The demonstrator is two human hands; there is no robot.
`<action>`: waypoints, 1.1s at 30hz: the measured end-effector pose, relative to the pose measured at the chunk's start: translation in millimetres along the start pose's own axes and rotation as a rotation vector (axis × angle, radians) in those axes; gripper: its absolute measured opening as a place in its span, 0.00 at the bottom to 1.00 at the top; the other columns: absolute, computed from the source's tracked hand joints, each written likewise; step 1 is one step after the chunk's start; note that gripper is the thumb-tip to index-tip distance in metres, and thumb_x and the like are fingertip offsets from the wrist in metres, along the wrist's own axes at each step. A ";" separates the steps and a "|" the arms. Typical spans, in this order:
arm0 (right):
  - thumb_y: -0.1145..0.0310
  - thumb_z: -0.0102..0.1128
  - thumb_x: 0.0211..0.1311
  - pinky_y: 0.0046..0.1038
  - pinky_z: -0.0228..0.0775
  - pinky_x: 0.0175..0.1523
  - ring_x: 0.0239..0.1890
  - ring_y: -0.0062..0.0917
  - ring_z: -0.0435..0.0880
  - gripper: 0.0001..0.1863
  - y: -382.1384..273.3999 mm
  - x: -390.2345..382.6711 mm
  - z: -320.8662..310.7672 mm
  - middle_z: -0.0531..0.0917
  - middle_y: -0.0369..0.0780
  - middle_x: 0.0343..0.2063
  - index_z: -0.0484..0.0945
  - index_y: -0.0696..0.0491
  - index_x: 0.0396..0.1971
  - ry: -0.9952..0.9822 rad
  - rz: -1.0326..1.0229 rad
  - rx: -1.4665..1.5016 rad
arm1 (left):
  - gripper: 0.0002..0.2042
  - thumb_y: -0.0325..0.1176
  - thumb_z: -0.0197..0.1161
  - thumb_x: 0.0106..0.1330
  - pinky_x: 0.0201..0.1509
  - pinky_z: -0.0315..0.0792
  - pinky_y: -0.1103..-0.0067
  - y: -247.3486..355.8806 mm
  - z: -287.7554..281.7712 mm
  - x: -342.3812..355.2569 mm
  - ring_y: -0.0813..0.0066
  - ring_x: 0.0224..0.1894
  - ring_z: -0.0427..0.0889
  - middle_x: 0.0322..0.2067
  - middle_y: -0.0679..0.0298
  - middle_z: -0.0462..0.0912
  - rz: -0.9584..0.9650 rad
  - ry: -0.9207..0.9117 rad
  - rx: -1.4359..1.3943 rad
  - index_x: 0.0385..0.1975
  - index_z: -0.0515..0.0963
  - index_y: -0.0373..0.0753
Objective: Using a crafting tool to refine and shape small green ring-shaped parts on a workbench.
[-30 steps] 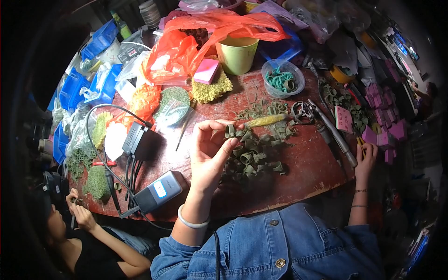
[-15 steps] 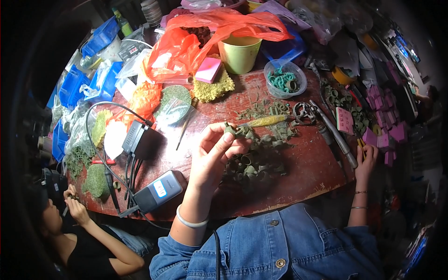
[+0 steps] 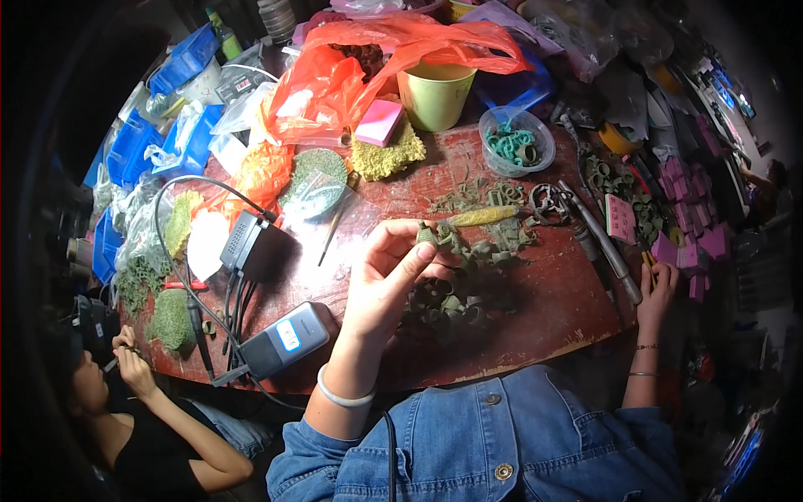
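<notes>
My left hand (image 3: 391, 272) is raised over the middle of the table, thumb and fingers pinching a small dark green piece (image 3: 427, 234), which looks like a carved wax ring. Below and beyond it lies a pile of similar green ring-shaped pieces (image 3: 456, 301). A yellow-handled tool (image 3: 483, 217) lies just past my left fingertips, among green scraps. At the table's right edge, my right hand (image 3: 658, 293) is closed around a thin yellow-orange tool (image 3: 647, 261); its kind cannot be made out. A silver rod-like handpiece (image 3: 606, 243) lies close to that hand.
A black power box (image 3: 248, 240) and a grey device (image 3: 286, 341) with cables sit at left. Farther back are a red plastic bag (image 3: 309, 92), a pale green bucket (image 3: 437, 96) and a clear tub (image 3: 517, 142). Pink blocks (image 3: 690, 197) crowd the right. Another person (image 3: 159, 418) works at lower left.
My left hand has turned the green piece slightly and shifted a little to the right with it. The whole view has moved slightly. My right hand stays in place.
</notes>
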State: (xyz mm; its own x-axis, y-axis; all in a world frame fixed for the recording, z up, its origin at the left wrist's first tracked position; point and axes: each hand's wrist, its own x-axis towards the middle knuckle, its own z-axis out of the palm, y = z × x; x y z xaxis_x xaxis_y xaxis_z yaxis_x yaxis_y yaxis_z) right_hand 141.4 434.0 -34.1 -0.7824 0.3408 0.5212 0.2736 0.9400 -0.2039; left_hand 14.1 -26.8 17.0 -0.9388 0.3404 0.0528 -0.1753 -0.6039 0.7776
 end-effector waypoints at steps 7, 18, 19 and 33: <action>0.64 0.58 0.70 0.39 0.67 0.51 0.45 0.41 0.75 0.13 1.1 0.0 0.4 0.71 0.46 0.42 0.70 0.59 0.37 0.006 -0.010 0.009 | 0.11 0.27 0.61 0.69 0.45 0.80 0.74 1.0 -0.9 0.4 0.69 0.41 0.85 0.39 0.57 0.84 0.001 -0.009 0.090 0.48 0.74 0.33; 0.66 0.58 0.70 0.39 0.68 0.51 0.45 0.40 0.75 0.11 0.2 0.1 0.4 0.71 0.45 0.41 0.70 0.59 0.37 0.006 -0.014 0.035 | 0.13 0.27 0.61 0.70 0.44 0.79 0.77 -0.8 0.1 -2.4 0.75 0.39 0.83 0.40 0.60 0.83 -0.049 -0.043 0.080 0.52 0.75 0.31; 0.66 0.58 0.70 0.39 0.68 0.51 0.45 0.40 0.75 0.11 -0.3 0.3 0.3 0.71 0.45 0.41 0.70 0.59 0.37 0.005 -0.009 0.034 | 0.13 0.26 0.61 0.70 0.44 0.79 0.77 -0.5 0.5 -2.4 0.75 0.40 0.83 0.41 0.60 0.83 -0.048 -0.045 0.085 0.52 0.75 0.31; 0.66 0.59 0.69 0.39 0.68 0.50 0.43 0.41 0.74 0.13 1.2 0.4 -0.8 0.71 0.46 0.39 0.69 0.60 0.34 0.025 -0.055 0.017 | 0.15 0.23 0.60 0.69 0.47 0.77 0.79 -2.8 1.5 -1.2 0.78 0.45 0.79 0.46 0.62 0.79 0.015 0.004 0.159 0.55 0.72 0.33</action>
State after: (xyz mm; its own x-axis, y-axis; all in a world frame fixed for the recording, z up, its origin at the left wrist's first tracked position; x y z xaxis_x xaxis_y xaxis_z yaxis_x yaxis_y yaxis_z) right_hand 141.9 435.3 -33.5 -0.7816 0.2894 0.5526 0.2208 0.9569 -0.1888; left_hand 16.1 -24.4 15.7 -0.9421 0.3293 0.0624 -0.1127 -0.4867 0.8663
